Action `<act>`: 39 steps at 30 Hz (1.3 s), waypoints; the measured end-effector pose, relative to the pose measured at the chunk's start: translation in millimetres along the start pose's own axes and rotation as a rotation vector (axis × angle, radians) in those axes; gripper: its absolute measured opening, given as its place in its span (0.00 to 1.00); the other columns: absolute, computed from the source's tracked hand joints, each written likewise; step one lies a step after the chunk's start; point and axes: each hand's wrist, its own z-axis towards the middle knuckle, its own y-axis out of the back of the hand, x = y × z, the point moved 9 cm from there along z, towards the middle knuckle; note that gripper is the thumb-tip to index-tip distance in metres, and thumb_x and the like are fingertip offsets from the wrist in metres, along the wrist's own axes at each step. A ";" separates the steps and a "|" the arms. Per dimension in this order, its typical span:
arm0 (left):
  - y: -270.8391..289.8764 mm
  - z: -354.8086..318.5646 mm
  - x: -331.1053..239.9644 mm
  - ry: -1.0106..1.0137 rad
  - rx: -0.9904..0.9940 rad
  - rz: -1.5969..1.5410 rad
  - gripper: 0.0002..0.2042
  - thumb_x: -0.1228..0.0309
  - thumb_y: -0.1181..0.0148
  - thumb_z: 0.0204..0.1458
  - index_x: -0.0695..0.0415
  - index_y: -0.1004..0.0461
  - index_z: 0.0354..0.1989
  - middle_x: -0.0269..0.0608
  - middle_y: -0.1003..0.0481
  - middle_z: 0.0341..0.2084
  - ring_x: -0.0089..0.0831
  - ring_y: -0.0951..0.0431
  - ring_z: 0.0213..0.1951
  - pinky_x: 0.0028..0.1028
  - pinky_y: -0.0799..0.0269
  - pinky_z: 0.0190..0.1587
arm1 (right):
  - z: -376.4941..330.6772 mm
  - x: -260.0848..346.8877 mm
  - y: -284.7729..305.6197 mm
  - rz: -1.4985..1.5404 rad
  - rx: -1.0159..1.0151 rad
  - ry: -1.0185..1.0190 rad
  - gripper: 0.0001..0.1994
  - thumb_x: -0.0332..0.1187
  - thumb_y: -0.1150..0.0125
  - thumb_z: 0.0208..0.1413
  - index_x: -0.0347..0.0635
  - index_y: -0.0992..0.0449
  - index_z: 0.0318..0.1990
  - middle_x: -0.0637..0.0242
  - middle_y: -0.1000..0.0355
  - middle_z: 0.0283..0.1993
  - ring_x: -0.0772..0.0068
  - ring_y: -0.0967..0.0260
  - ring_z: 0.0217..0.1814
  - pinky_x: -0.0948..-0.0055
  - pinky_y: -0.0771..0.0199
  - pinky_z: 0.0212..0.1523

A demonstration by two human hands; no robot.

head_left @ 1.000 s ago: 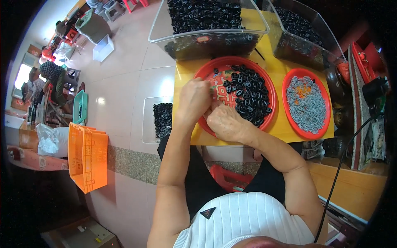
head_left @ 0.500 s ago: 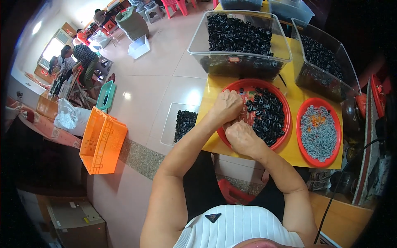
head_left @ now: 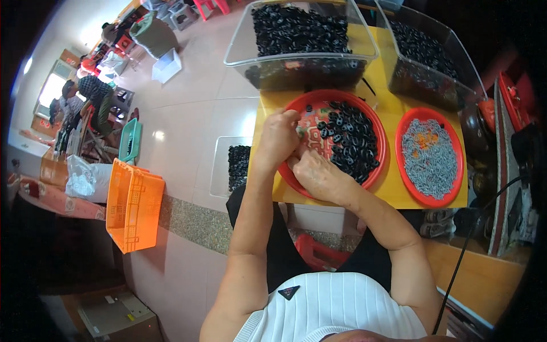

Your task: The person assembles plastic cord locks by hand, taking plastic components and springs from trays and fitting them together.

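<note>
A round red tray (head_left: 383, 149) stands on the yellow table, with small black oval parts (head_left: 354, 142) heaped over its right half. Over its left rim my left hand (head_left: 279, 138) is closed, knuckles up. My right hand (head_left: 319, 175) is closed just beside it, above the tray's near left edge. The fingertips of both hands meet or nearly meet, and whatever they grip is hidden by the hands. One loose black part (head_left: 309, 108) lies near the tray's far left edge.
To the right, an oval red tray (head_left: 400, 162) holds small grey metal pieces (head_left: 430, 165) and a few orange bits. Clear bins (head_left: 302, 71) of black parts stand behind. An orange crate (head_left: 137, 211) is on the floor at left. People (head_left: 97, 94) sit farther off.
The whole view has shifted, so the table sits higher and more to the left. My left hand has moved left, out over the tray's rim; the right hand stays over the near edge.
</note>
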 end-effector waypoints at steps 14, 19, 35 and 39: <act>-12.9 -17.0 25.3 0.399 0.024 -0.949 0.03 0.81 0.46 0.44 0.65 0.28 0.28 0.36 0.27 0.23 0.23 0.28 0.26 0.21 0.33 0.28 | -10.8 -75.6 58.6 0.758 -0.359 -0.420 0.05 0.23 0.53 0.51 0.35 0.34 0.25 0.64 0.35 0.24 0.71 0.36 0.23 0.78 0.35 0.23; -19.3 -22.3 25.5 0.405 -0.002 -1.485 0.05 0.80 0.44 0.45 0.64 0.28 0.32 0.39 0.28 0.24 0.24 0.28 0.27 0.19 0.33 0.29 | -9.7 -74.6 26.7 1.280 -0.243 -0.564 0.05 0.27 0.53 0.55 0.37 0.31 0.31 0.72 0.34 0.21 0.88 0.39 0.17 0.89 0.37 0.16; -27.3 -32.5 21.8 0.535 0.034 -1.263 0.02 0.80 0.43 0.44 0.62 0.27 0.27 0.32 0.28 0.21 0.16 0.31 0.21 0.13 0.38 0.22 | -8.6 -79.7 25.6 1.176 -0.341 -0.625 0.04 0.27 0.50 0.53 0.37 0.29 0.31 0.74 0.34 0.20 0.88 0.37 0.19 0.88 0.37 0.17; -33.6 -32.0 21.9 0.555 0.105 -1.287 0.01 0.77 0.45 0.46 0.61 0.29 0.26 0.29 0.31 0.17 0.13 0.36 0.16 0.12 0.44 0.17 | -7.7 -79.2 38.4 0.836 -0.459 -0.504 0.04 0.27 0.49 0.52 0.38 0.29 0.30 0.75 0.33 0.21 0.89 0.37 0.20 0.87 0.38 0.18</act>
